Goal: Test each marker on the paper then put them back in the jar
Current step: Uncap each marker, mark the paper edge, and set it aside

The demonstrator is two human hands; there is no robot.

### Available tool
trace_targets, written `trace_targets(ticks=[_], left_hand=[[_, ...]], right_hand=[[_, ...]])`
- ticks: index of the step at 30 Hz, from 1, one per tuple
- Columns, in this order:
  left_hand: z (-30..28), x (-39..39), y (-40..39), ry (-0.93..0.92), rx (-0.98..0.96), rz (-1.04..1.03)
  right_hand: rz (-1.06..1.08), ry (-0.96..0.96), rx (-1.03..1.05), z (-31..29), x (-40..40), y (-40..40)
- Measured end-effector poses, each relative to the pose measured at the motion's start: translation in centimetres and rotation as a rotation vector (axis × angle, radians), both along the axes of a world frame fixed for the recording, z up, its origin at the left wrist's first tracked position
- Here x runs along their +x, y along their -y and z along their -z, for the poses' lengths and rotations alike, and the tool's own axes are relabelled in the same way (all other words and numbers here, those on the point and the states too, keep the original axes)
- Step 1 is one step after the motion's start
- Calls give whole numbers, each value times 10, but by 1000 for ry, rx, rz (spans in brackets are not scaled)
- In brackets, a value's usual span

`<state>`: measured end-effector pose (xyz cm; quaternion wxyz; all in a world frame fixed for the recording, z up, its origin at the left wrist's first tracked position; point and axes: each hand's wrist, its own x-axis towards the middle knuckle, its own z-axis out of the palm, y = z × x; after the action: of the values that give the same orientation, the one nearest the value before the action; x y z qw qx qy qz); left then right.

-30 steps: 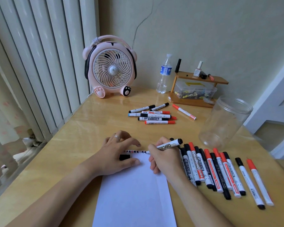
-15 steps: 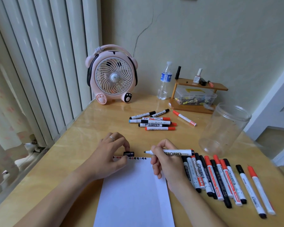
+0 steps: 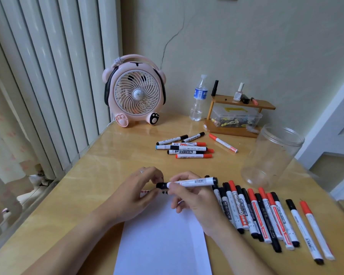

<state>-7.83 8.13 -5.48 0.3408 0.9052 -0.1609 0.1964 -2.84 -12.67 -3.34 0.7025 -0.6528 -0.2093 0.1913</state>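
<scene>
A white sheet of paper lies on the wooden table, with small red and black marks along its top edge. My right hand grips a white marker held level above the paper. My left hand pinches its black cap at the marker's left end. A row of several black and red markers lies right of the paper. A second cluster of markers lies farther back. The clear plastic jar stands open at the right and holds no markers.
A pink desk fan stands at the back by the vertical blinds. A water bottle and a small wooden shelf with a clear box and nail polish sit against the wall. The table's left edge runs beside a window sill.
My right hand lifted the marker off the paper and turned it level. My left hand brought the black cap to the marker's tip, where it now sits.
</scene>
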Motion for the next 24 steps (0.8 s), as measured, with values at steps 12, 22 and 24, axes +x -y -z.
trace_targets(ticks=[12,22,24], left_hand=[[0,4,3,-46,-367,-32],[2,3,0,-138,-279,-123],[2,2,3,-153,-313,-126]], right_hand=[[18,-222,142,-11,8,11],[-32,312,-377,-11,13,23],[-9,475,-464,-4,8,17]])
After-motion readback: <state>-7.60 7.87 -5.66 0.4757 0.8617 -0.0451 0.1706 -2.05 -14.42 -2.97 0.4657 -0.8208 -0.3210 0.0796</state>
